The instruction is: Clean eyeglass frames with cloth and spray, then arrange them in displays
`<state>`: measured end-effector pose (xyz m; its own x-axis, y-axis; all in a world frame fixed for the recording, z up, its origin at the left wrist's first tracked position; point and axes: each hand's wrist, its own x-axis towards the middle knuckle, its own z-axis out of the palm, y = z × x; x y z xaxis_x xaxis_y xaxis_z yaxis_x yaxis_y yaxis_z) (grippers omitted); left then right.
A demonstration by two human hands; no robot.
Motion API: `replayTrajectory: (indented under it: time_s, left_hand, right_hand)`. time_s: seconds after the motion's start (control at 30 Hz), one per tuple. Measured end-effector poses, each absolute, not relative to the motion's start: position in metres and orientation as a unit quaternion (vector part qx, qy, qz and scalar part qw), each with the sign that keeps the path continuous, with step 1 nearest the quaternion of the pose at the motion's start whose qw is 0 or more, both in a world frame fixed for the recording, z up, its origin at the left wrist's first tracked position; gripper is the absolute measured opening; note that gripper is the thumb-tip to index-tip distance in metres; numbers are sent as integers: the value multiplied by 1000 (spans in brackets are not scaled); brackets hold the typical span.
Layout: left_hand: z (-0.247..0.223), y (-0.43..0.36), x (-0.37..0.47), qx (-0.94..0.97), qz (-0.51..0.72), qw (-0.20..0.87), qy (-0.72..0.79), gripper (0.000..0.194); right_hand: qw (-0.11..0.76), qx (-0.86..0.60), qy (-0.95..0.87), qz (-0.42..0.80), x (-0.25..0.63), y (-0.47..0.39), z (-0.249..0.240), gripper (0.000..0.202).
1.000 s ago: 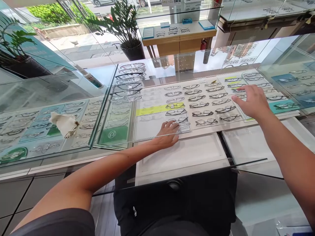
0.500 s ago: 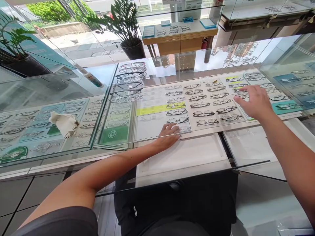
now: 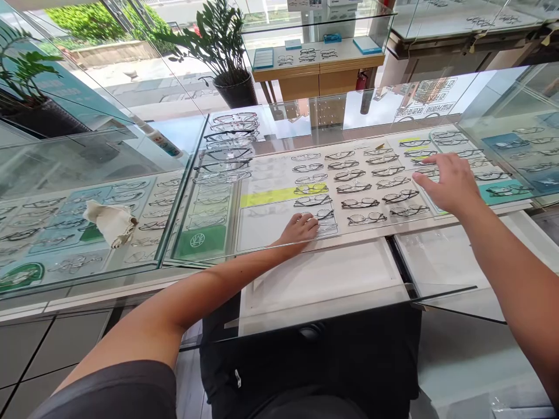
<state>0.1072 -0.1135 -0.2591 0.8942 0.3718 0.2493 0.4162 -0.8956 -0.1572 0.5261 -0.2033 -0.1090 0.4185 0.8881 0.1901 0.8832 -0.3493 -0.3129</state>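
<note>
Several eyeglasses lie between my right hand, its grip spread with nothing visible inside, and my left hand, loosely curled (hold unclear from here).

Glass counter: white display board across its middle, eyeglasses on it in columns running back to front. Yellow-green strip crosses board's left part. Green card at counter's front left corner. Teal card near board's right end, front edge.
</note>
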Motion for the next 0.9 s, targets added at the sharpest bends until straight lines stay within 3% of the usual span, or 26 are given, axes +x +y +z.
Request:
replayTrajectory:
  time_s: [0.37, 0.9]
  left_hand:
    - [-263, -133, 97, -970, -99, 149, -167, 24]
    - [-257, -139, 109, -973, -74, 95, -198, 24]
  right_hand:
    - [166, -832, -529, 14, 521, -203, -104, 60]
    - [176, -827, -534, 9, 523, -204, -106, 57]
